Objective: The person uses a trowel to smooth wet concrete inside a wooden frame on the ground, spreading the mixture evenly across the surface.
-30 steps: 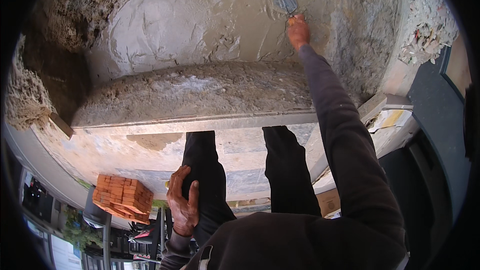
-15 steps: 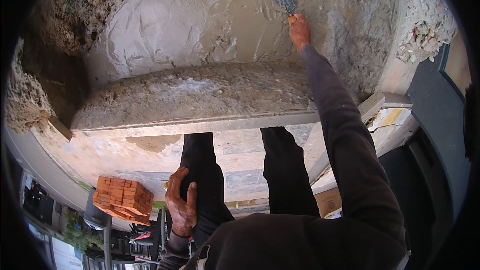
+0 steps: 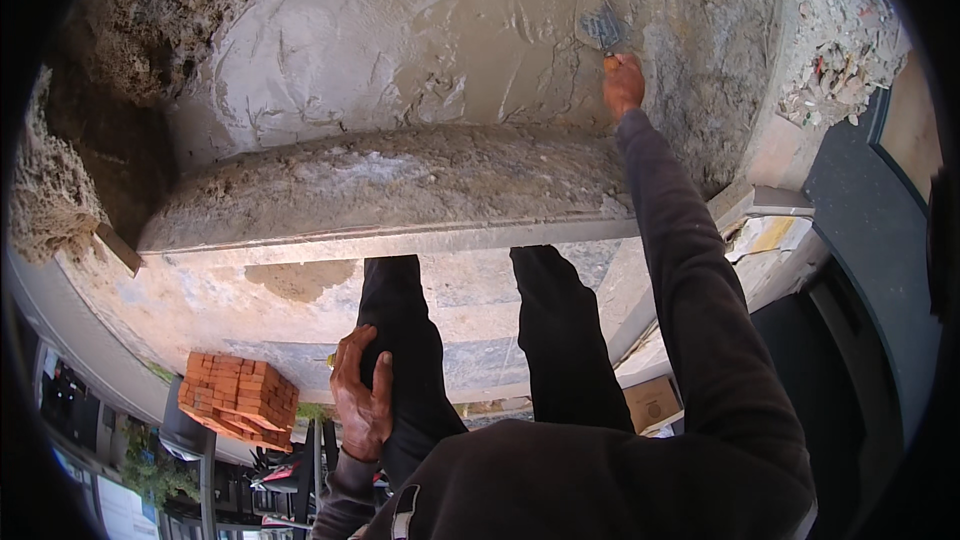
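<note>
My right hand (image 3: 624,86) is wrapped round the wooden handle of a pointed trowel (image 3: 600,28), arm stretched out ahead. The trowel's blade, smeared with grey, lies on a bed of wet mortar (image 3: 430,40). The mortar is smooth and pale on the left, browner and glossy near the trowel. My left hand (image 3: 362,392) rests on my left thigh (image 3: 400,340), thumb and fingers apart, holding nothing.
A rough sandy ledge (image 3: 400,190) with a pale front edge runs between me and the mortar. A pile of sand (image 3: 170,20) rises far left. Rubble (image 3: 840,40) lies far right. Orange bricks (image 3: 238,395) are stacked at lower left; a cardboard box (image 3: 652,403) stands by my right leg.
My right hand and the trowel have moved a little to the right and back toward me across the mortar. My left hand stays on my thigh.
</note>
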Demonstrator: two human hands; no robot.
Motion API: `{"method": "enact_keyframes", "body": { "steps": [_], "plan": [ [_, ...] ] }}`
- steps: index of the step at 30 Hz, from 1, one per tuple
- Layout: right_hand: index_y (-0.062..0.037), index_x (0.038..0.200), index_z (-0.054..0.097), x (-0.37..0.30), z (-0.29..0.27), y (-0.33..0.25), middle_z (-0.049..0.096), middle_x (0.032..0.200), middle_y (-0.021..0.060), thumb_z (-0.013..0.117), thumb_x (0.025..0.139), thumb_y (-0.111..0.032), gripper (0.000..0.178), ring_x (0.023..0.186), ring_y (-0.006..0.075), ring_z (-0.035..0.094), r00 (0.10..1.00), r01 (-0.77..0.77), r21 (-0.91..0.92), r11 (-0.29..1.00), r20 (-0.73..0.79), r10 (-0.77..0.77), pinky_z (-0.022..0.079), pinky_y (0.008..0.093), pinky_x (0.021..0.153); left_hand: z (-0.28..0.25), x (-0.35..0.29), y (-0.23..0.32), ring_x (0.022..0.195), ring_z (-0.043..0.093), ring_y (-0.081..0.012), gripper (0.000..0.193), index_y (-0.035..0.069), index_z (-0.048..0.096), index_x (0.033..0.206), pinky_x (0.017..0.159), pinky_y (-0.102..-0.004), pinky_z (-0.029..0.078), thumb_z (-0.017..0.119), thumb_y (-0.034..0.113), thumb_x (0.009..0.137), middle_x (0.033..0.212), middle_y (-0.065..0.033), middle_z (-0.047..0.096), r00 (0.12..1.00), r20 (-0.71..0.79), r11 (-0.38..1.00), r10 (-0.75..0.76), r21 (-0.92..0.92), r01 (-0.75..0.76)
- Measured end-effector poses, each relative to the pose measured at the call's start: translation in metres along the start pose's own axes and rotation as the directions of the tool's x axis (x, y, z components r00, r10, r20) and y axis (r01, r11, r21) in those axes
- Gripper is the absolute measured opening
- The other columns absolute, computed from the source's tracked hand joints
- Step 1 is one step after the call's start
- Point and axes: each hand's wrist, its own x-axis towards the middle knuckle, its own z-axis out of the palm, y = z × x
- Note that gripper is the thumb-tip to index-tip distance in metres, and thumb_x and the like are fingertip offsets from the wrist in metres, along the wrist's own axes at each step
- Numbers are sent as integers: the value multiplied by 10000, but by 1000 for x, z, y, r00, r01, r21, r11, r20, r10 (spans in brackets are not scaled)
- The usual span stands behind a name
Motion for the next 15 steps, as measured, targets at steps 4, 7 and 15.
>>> {"method": "enact_keyframes", "body": {
  "steps": [4, 7, 15],
  "plan": [
    [-82, 1157, 570, 6, -17, 5, 671, 1035, 209, 539, 902, -144, 265, 994, 418, 625, 986, 35, -149, 988, 169, -9, 481, 477, 833, 4, -1, -1, 1123, 569, -395, 330, -53, 593, 1157, 995, -444, 418, 588, 142, 891, 1163, -247, 603, 1000, -1, 1000, 14, -12, -14],
    [-70, 1132, 549, 0, -36, 6, 669, 1030, 199, 547, 904, -144, 239, 976, 428, 617, 949, 95, -340, 936, 313, 18, 473, 471, 824, 6, -1, -1, 1122, 569, -394, 331, -57, 590, 1158, 994, -439, 418, 586, 141, 892, 1163, -248, 602, 1000, 0, 1000, 12, -6, -12],
    [-125, 1084, 577, -10, -75, -4, 682, 1010, 158, 530, 949, -208, 165, 996, 369, 644, 922, 283, -503, 816, 378, -87, 472, 495, 830, 8, -2, 0, 1101, 572, -390, 331, -54, 588, 1149, 980, -437, 423, 585, 158, 895, 1159, -245, 600, 1000, 3, 1000, 15, -1, -15]
  ]
}}
